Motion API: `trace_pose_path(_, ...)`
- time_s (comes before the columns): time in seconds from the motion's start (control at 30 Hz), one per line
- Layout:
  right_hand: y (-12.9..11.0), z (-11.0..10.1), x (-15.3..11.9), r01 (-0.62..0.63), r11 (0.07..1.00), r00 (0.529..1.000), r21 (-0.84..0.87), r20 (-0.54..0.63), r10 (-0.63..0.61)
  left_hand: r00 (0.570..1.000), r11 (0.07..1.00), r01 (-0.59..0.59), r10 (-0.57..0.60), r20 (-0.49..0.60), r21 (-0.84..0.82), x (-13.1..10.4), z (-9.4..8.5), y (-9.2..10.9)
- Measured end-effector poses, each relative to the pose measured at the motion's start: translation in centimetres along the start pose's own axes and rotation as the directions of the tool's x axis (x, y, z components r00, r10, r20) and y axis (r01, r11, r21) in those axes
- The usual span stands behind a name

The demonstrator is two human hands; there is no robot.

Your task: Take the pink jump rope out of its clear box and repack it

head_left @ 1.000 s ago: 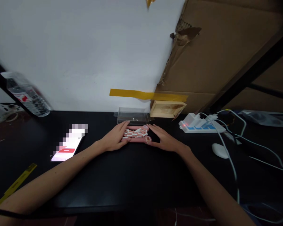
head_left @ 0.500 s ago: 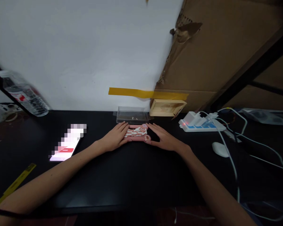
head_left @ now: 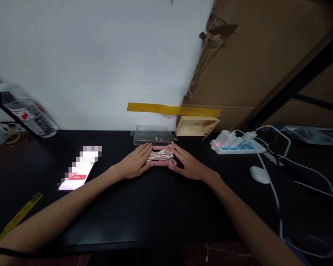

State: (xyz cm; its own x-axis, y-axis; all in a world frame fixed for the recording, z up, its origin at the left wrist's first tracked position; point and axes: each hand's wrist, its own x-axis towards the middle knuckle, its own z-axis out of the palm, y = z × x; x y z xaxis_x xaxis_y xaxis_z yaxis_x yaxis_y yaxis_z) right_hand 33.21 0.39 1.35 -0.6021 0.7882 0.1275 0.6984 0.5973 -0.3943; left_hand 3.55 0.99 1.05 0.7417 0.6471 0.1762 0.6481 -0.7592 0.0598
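Observation:
A small pink tray [head_left: 161, 163] lies on the black table, filled with several white and pink capsule-like pieces [head_left: 160, 154]. My left hand [head_left: 134, 161] rests over its left end, with the thumb apart from the other fingers, which lie together. At the right end, my right hand [head_left: 189, 162] touches the tray, its thumb near the lower corner and its fingers at the upper one. Just behind the tray sits a clear plastic box [head_left: 152, 135].
A lit phone [head_left: 80, 168] and a water bottle [head_left: 30, 112] are on the left. Behind stands a shallow wooden box [head_left: 197, 126]. On the right are a power strip [head_left: 237, 147], white cables and a white mouse [head_left: 259, 174]. A yellow strip [head_left: 19, 218] lies at lower left.
My right hand has moved a little left, onto the tray's right end. The clear box has shifted slightly left. My left hand has hardly moved.

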Motion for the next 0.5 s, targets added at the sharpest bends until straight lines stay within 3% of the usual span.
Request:
trace_pose_path(0.17, -0.7, 0.5, 0.3, -0.012, 1.000, 1.000, -0.020, -0.001, 0.012, 0.999, 1.000, 0.010, -0.010, -0.049, -0.014, -0.2, 0.5, 0.4)
trace_pose_path(0.33, -1.1, 0.5, 0.3, 0.083, 0.989, 0.995, -0.120, -0.045, -0.088, 0.998, 1.000, -0.026, 0.026, -0.058, 0.006, -0.2, 0.3, 0.6)
trace_pose_path(0.5, -1.3, 0.5, 0.4, 0.132, 0.982, 0.991, -0.135, -0.006, -0.134, 0.996, 0.997, -0.076, 0.076, -0.052, 0.000, -0.1, 0.0, 0.5)
